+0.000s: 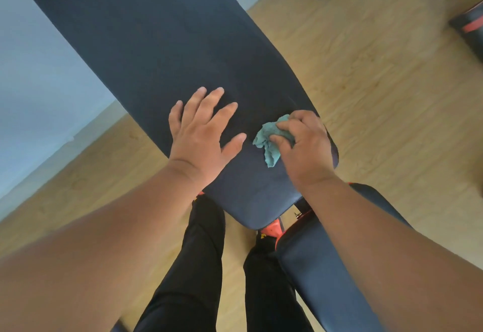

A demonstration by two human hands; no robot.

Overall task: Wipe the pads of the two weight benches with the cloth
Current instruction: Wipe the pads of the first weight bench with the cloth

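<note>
Right now the long back pad of the weight bench fills the middle of the view, dark and slightly textured, its long axis running from the upper left corner down toward the lower right, where its rounded end sits just above the person's legs. It seems tilted up, far end higher, though the wide lens makes that hard to judge.

The left hand lies flat on the pad near its left edge, fingers straight and spread, thumb out to the right, holding nothing. The right hand sits near the pad's right edge, fingers curled round a crumpled teal cloth; the cloth bunches out from under the fingertips toward the left hand and touches the pad surface. The two hands are near each other but apart.

Below the rounded end, a second dark pad, the seat, slants off to the lower right, with red frame parts showing in the gap between the two pads.

On the wooden floor at the upper right lies part of another bench, black with a red stripe, mostly cut off by the frame edge
</note>
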